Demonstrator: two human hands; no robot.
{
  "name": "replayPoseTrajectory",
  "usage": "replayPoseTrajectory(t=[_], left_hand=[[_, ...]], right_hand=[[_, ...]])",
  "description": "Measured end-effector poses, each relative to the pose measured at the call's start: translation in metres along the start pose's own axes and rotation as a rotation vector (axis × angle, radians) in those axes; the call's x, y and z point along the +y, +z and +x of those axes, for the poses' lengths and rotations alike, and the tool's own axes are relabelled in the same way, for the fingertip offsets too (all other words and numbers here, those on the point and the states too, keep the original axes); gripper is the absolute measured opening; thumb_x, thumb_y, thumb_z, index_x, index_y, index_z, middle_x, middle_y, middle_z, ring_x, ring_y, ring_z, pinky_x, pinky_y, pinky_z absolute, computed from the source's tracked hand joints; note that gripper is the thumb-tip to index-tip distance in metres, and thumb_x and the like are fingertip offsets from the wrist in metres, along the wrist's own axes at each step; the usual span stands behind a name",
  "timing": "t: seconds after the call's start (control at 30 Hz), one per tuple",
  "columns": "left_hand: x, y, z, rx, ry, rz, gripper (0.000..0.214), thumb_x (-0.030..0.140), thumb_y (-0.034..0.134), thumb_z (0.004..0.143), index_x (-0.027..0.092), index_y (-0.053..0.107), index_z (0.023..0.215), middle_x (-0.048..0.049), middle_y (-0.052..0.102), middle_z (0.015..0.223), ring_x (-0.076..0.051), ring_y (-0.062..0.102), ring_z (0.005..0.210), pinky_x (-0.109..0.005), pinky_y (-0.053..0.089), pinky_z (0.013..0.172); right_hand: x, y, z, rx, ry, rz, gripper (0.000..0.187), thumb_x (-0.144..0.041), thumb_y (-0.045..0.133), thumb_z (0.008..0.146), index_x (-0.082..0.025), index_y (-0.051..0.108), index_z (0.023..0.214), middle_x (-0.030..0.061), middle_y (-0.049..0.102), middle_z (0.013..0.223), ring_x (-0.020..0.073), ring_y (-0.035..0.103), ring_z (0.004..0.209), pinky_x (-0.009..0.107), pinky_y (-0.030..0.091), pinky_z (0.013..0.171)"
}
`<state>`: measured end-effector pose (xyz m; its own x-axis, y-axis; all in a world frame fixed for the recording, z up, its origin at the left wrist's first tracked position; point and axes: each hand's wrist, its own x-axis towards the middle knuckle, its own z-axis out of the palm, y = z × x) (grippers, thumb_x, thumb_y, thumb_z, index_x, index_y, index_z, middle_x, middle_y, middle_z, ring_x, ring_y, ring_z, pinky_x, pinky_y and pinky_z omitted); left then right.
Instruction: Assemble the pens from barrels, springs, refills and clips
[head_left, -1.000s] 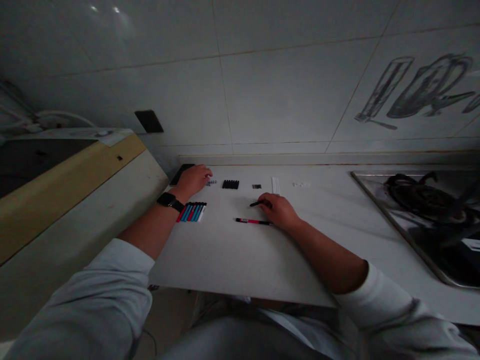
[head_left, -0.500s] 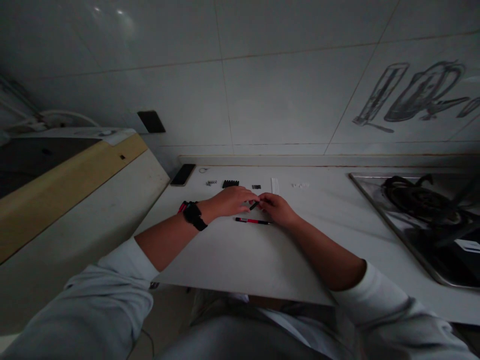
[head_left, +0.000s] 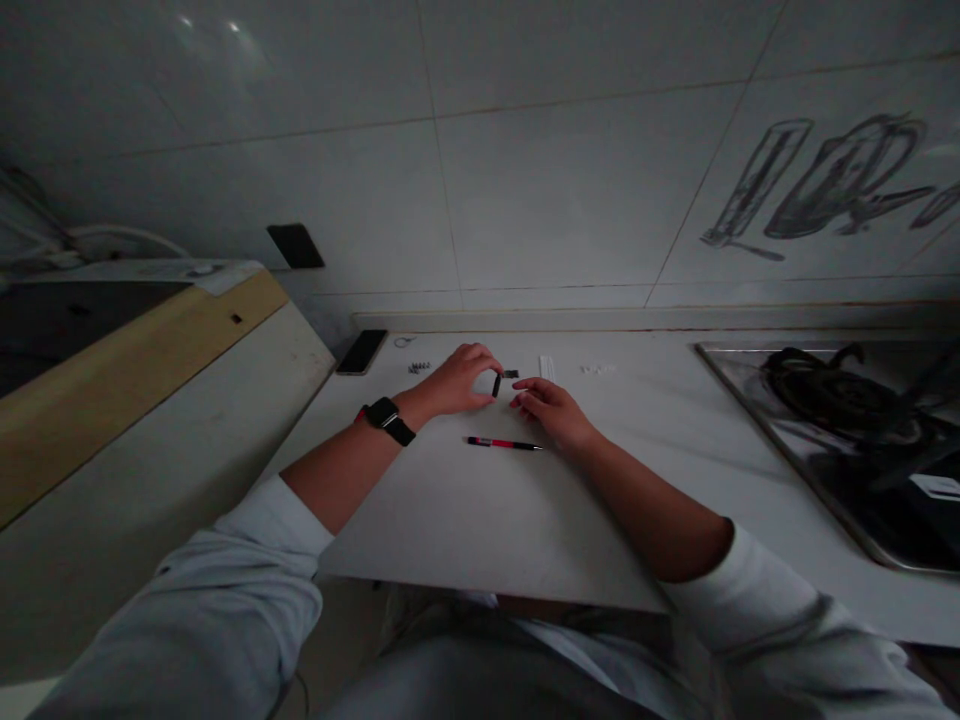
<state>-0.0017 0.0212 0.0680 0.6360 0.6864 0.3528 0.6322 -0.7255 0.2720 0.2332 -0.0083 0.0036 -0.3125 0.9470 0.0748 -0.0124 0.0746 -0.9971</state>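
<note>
My left hand point(head_left: 459, 379), with a black watch on its wrist, is closed in a pinch on a small black pen part point(head_left: 496, 385), held upright just above the white counter point(head_left: 480, 510). Close to its right lies my right hand point(head_left: 550, 410), resting on the counter with the fingers loosely curled and nothing visible in them. A red and black pen point(head_left: 501, 443) lies flat in front of both hands. Behind the hands sit a small black piece point(head_left: 511, 374), a few small grey springs point(head_left: 418, 367), white thin rods point(head_left: 547, 366) and small white pieces point(head_left: 598, 369).
A black phone point(head_left: 361, 351) lies at the counter's back left corner. A gas stove point(head_left: 855, 430) is sunk into the counter on the right. A yellow-edged appliance top point(head_left: 142, 350) stands to the left. A tiled wall rises behind.
My left hand came from the far left to the middle and took the black pen part from my right hand, then lifted it. My right hand let go and now rests.
</note>
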Motion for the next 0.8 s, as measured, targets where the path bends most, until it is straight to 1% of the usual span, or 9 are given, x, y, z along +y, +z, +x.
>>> replayPoseTrajectory(t=[0.1, 0.17, 0.23, 0.3, 0.4, 0.53, 0.63, 0.8], left_hand=[[-0.038, 0.003, 0.009, 0.038, -0.086, 0.05, 0.047, 0.026, 0.086, 0.072, 0.025, 0.069, 0.116, -0.0083, 0.058, 0.126, -0.027, 0.053, 0.125, -0.044, 0.042, 0.113], [-0.061, 0.008, 0.014, 0.015, -0.15, 0.064, 0.048, 0.029, 0.088, 0.07, 0.026, 0.071, 0.115, -0.0083, 0.058, 0.129, -0.028, 0.052, 0.128, -0.045, 0.04, 0.116], [-0.077, 0.015, 0.017, -0.031, -0.201, 0.061, 0.048, 0.032, 0.089, 0.068, 0.024, 0.072, 0.112, -0.0096, 0.057, 0.132, -0.03, 0.051, 0.13, -0.045, 0.04, 0.116], [-0.087, 0.021, 0.02, -0.083, -0.224, 0.054, 0.049, 0.033, 0.089, 0.067, 0.024, 0.073, 0.113, -0.0104, 0.056, 0.135, -0.031, 0.05, 0.131, -0.045, 0.039, 0.116], [-0.096, 0.028, 0.022, -0.128, -0.234, 0.064, 0.051, 0.035, 0.087, 0.068, 0.023, 0.074, 0.115, -0.0122, 0.057, 0.138, -0.032, 0.05, 0.132, -0.046, 0.038, 0.117], [-0.104, 0.03, 0.022, -0.153, -0.266, 0.086, 0.051, 0.038, 0.087, 0.066, 0.023, 0.075, 0.114, -0.0126, 0.06, 0.137, -0.033, 0.053, 0.13, -0.046, 0.04, 0.116], [-0.106, 0.03, 0.022, -0.164, -0.272, 0.076, 0.05, 0.039, 0.086, 0.065, 0.024, 0.076, 0.113, -0.0107, 0.063, 0.134, -0.032, 0.055, 0.129, -0.045, 0.042, 0.114], [-0.106, 0.03, 0.021, -0.172, -0.258, 0.064, 0.048, 0.038, 0.085, 0.067, 0.023, 0.076, 0.111, -0.0109, 0.068, 0.126, -0.032, 0.057, 0.127, -0.044, 0.043, 0.113]], right_hand=[[0.0, 0.001, -0.001, 0.017, -0.049, -0.084, 0.032, -0.042, 0.064, 0.086, -0.022, 0.063, 0.11, 0.0024, 0.072, 0.087, 0.0149, 0.062, 0.073, 0.03, 0.049, 0.072], [0.0, 0.0, -0.002, 0.006, -0.077, -0.142, 0.029, -0.04, 0.062, 0.087, -0.022, 0.063, 0.11, 0.002, 0.072, 0.087, 0.015, 0.063, 0.075, 0.03, 0.05, 0.073], [0.0, 0.0, -0.004, -0.006, -0.093, -0.193, 0.027, -0.038, 0.06, 0.089, -0.022, 0.064, 0.111, 0.0023, 0.072, 0.087, 0.0151, 0.064, 0.076, 0.03, 0.05, 0.074], [0.0, 0.0, -0.005, -0.014, -0.105, -0.234, 0.026, -0.037, 0.058, 0.09, -0.023, 0.064, 0.111, 0.0024, 0.073, 0.087, 0.0152, 0.064, 0.076, 0.03, 0.05, 0.074], [-0.001, 0.001, -0.006, -0.028, -0.12, -0.28, 0.025, -0.036, 0.056, 0.091, -0.023, 0.065, 0.111, 0.0024, 0.073, 0.086, 0.0152, 0.064, 0.076, 0.029, 0.05, 0.073], [-0.004, 0.002, -0.008, -0.037, -0.122, -0.308, 0.025, -0.035, 0.055, 0.092, -0.022, 0.065, 0.111, 0.0023, 0.073, 0.087, 0.015, 0.064, 0.077, 0.029, 0.049, 0.074], [-0.006, 0.003, -0.01, -0.041, -0.121, -0.318, 0.025, -0.034, 0.055, 0.093, -0.022, 0.065, 0.112, 0.0024, 0.073, 0.087, 0.015, 0.064, 0.077, 0.029, 0.049, 0.074], [-0.006, 0.005, -0.011, -0.056, -0.14, -0.319, 0.025, -0.033, 0.055, 0.092, -0.022, 0.065, 0.112, 0.0021, 0.073, 0.087, 0.015, 0.064, 0.076, 0.029, 0.048, 0.075]])
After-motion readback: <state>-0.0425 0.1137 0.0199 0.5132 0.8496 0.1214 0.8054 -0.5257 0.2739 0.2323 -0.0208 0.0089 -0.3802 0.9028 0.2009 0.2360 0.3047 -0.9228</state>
